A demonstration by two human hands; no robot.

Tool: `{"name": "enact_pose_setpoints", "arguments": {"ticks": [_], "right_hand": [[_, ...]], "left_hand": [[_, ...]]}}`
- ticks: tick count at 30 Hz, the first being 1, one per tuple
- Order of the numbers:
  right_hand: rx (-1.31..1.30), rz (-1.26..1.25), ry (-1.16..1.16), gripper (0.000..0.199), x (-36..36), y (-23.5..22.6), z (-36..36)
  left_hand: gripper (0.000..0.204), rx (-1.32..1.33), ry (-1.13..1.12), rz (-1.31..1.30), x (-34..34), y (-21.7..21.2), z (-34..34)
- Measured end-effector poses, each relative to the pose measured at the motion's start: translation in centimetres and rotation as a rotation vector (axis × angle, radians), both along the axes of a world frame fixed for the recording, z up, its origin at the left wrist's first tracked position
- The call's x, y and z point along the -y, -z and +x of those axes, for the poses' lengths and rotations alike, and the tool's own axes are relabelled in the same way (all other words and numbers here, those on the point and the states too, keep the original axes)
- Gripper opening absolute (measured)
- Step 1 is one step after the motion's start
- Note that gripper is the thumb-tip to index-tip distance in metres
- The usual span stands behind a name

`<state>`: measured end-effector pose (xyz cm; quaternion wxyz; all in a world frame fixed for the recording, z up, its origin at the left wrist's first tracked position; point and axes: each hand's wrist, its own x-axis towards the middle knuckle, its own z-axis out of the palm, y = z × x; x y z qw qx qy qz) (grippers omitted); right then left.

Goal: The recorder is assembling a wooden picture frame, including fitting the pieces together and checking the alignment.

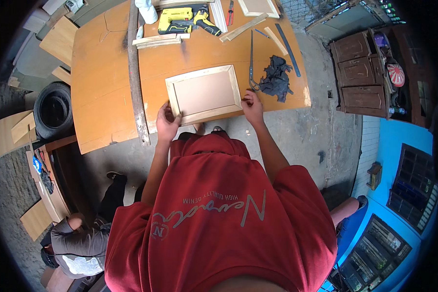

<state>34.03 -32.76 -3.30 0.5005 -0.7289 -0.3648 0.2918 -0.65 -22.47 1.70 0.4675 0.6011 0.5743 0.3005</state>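
Observation:
A light wooden picture frame [199,74] with a plain pinkish-brown panel [205,93] lies at the near edge of the orange-brown table [102,97]. My left hand [167,124] grips its near left corner, the thumb over the wood and the fingers partly hidden beneath. At the near right corner, the bent fingers of my right hand [252,106] close on the frame's edge. Just beyond that hand lie a crumpled black cloth [276,78] and a thin dark tool with a looped handle [251,63].
Farther back are a yellow-black power tool [173,22], a yellow-black drill [205,22], wood strips [160,41], a red-handled tool [230,12], a dark flat bar [288,48] and another frame [258,7]. A long batten [134,73] crosses the table. Another person [80,248] is low at left, near a tyre [53,111].

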Motion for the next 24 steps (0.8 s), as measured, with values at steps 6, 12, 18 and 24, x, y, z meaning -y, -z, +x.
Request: {"name": "enact_pose_setpoints", "arguments": {"ticks": [6, 12, 18, 24], "right_hand": [[0.280, 0.005, -0.164, 0.063, 2.5, -3.3, -1.4], [0.300, 0.010, -0.174, 0.068, 2.9, -2.4, -1.2], [0.330, 0.020, -0.226, 0.065, 2.2, -2.9, -1.4], [0.378, 0.074, -0.224, 0.064, 2.4, -1.5, -0.6]], "left_hand": [[0.081, -0.167, 0.055, 0.343, 4.0, 1.0, -0.4], [0.081, -0.265, -0.002, 0.329, 4.1, 0.8, 1.0], [0.079, -0.338, -0.022, 0.454, 4.2, 1.6, 0.3], [0.075, -0.326, -0.034, 0.406, 4.6, 0.4, 1.2]]}}
